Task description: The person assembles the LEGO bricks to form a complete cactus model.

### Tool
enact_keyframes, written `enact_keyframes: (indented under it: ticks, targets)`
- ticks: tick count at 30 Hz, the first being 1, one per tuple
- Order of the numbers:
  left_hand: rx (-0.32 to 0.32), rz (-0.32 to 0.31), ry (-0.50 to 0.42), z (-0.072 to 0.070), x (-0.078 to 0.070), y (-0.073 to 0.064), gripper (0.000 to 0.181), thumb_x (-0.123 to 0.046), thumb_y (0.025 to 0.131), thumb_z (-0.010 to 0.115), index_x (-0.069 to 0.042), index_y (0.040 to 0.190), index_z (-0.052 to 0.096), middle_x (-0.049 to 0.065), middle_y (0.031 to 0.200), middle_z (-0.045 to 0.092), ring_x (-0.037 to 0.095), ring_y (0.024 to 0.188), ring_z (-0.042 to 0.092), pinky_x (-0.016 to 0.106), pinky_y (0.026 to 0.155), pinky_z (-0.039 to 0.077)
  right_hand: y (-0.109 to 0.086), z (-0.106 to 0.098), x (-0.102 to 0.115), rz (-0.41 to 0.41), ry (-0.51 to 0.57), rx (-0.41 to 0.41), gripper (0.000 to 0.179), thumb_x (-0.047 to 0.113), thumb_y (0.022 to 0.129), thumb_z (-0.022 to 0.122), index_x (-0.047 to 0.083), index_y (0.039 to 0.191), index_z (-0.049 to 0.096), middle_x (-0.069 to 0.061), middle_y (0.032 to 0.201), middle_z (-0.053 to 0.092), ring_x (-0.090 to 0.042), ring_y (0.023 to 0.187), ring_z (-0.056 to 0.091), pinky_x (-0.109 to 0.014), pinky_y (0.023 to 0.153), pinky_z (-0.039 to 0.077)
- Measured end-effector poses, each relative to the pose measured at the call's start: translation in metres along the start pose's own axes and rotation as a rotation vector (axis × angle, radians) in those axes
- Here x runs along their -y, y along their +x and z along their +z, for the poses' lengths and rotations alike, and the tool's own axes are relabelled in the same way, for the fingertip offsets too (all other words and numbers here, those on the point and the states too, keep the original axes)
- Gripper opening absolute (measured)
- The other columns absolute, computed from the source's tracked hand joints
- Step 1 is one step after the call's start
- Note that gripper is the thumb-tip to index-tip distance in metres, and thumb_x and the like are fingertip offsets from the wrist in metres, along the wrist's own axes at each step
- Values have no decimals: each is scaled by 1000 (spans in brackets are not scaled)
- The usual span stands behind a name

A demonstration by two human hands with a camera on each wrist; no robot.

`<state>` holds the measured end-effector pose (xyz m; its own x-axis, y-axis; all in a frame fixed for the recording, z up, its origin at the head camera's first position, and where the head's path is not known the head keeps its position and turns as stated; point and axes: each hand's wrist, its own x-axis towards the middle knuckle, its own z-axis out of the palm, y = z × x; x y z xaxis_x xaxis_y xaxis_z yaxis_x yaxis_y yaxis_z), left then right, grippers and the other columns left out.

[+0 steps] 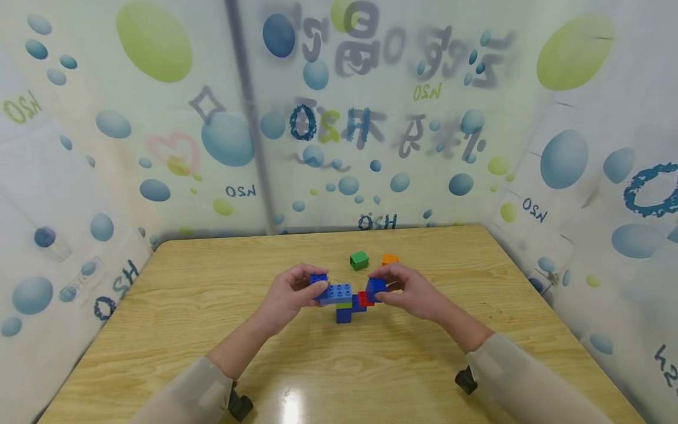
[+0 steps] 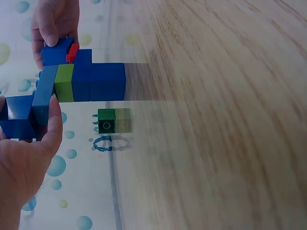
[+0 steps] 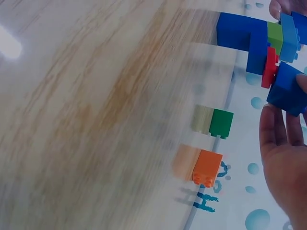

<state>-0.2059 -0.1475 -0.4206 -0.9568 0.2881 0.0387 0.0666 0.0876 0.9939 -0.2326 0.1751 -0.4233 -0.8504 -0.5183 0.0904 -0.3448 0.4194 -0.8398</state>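
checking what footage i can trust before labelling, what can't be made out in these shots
- Head view: the lower part of the orange brick, hidden by the right hand.
- Head view: the grey wall writing, too blurred to read.
- Left wrist view: part of the left hand, cut off by the left edge.
- Right wrist view: the far end of the left hand's blue brick, cut off by the right edge.

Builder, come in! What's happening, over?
Left hand grips blue block; right hand, second blue block. Brick build between. Green block, orange block beyond, seemingly clear.
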Motion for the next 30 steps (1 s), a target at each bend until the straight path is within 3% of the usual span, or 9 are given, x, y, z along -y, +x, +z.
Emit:
enact_keyframes:
  ticks: [5, 8, 13, 20, 30]
  targets:
    - [6, 7, 10, 0, 0, 0, 35, -20, 106, 75, -5, 137, 70, 12, 117, 67, 24, 102, 68, 47, 91, 69, 1, 3, 1, -15, -6, 2, 39, 18, 105, 77, 11, 143, 69, -14, 138, 68, -28, 120, 68, -41, 103, 62]
    - [7, 7, 10, 0, 0, 0, 35, -19, 106, 75, -5, 138, 70, 12, 118, 68, 24, 102, 68, 42, 89, 69, 1, 5, 0, 21, 26, 7, 40, 20, 105, 77, 18, 144, 70, -12, 140, 69, -27, 119, 71, -38, 100, 64]
    - [0, -5, 7, 0, 1, 1, 33, -19, 106, 75, -7, 137, 71, 11, 120, 68, 24, 103, 69, 45, 91, 69, 0, 7, -1, 70, 122, 26, 44, 22, 105, 77, 22, 148, 68, -15, 143, 66, -29, 117, 77, -37, 97, 67]
    - [1, -3, -1, 1, 1, 1, 33, -19, 106, 75, -9, 137, 71, 12, 122, 69, 25, 104, 69, 43, 89, 69, -1, 10, -6, 100, 233, 36, 47, 23, 106, 76, 19, 152, 65, -22, 140, 61, -31, 113, 78, -50, 97, 67]
    - [2, -1, 0, 1, 1, 2, 33, -19, 106, 75, -8, 137, 71, 13, 123, 69, 25, 104, 69, 45, 90, 69, -4, 14, -9, 125, 298, 12, 51, 21, 106, 75, 10, 154, 62, -22, 149, 61, -33, 118, 77, -54, 103, 63]
